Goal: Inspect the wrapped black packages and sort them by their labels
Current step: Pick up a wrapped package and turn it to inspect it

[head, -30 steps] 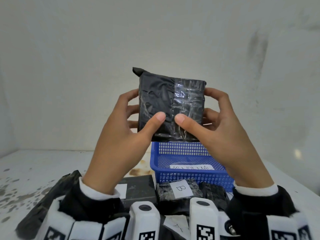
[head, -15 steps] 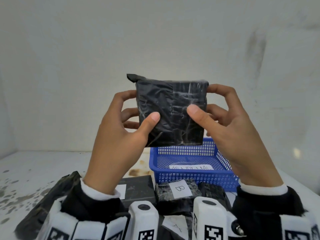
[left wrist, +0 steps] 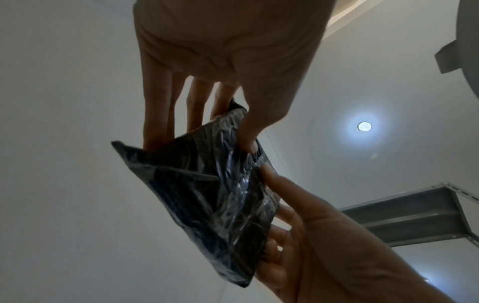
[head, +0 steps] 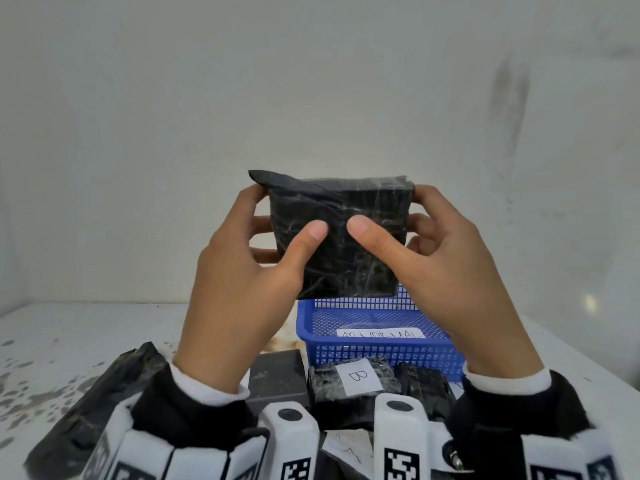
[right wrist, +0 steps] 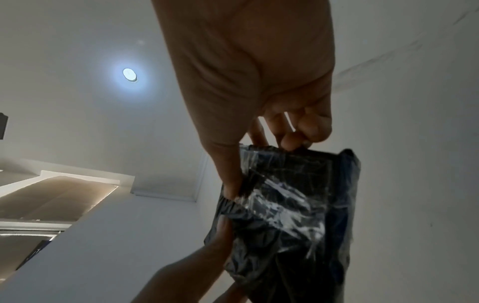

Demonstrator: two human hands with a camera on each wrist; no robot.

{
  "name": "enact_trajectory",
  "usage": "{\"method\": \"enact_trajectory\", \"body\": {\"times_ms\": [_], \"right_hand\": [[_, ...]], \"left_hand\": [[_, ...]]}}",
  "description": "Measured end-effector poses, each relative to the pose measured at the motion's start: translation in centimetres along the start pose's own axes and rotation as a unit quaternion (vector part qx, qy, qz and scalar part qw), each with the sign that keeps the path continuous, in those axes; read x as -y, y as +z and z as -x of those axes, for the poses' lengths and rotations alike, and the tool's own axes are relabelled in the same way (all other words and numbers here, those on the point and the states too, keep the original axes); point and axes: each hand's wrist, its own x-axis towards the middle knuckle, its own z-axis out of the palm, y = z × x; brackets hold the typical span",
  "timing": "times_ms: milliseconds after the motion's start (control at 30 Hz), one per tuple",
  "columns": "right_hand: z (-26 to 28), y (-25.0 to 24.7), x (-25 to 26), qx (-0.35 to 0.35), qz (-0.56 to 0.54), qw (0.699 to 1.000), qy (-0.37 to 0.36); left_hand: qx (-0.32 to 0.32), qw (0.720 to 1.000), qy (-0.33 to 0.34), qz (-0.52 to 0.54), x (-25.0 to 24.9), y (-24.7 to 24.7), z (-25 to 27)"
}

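Observation:
A black package (head: 343, 230) wrapped in shiny clear film is held up in the air in front of the wall, above the blue basket (head: 377, 351). My left hand (head: 273, 233) grips its left side, thumb on the near face, fingers behind. My right hand (head: 391, 230) grips the right side the same way. No label shows on the near face. The same package (left wrist: 207, 201) appears from below in the left wrist view and the package (right wrist: 287, 215) in the right wrist view, pinched by thumbs and fingers.
The blue basket holds a white paper with handwriting (head: 381, 333). In front of it on the white table (head: 69, 341) lie several black packages, one with a white "B" label (head: 358, 375). A dark bag (head: 90, 400) lies at the left. A white wall stands close behind.
The package has tilted so that its top edge leans toward me and has sunk a little. Both thumbs have come closer together on its near face.

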Motion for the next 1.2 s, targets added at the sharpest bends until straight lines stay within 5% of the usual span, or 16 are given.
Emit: {"method": "enact_trajectory", "body": {"times_ms": [433, 1200], "right_hand": [[0.12, -0.1, 0.23, 0.052, -0.025, 0.998, 0.006], [0.14, -0.19, 0.49, 0.038, -0.067, 0.997, -0.02]], "left_hand": [[-0.007, 1.0, 0.011, 0.006, 0.33, -0.51, -0.27], [0.024, 0.994, -0.011, 0.102, -0.53, -0.23, -0.08]]}}
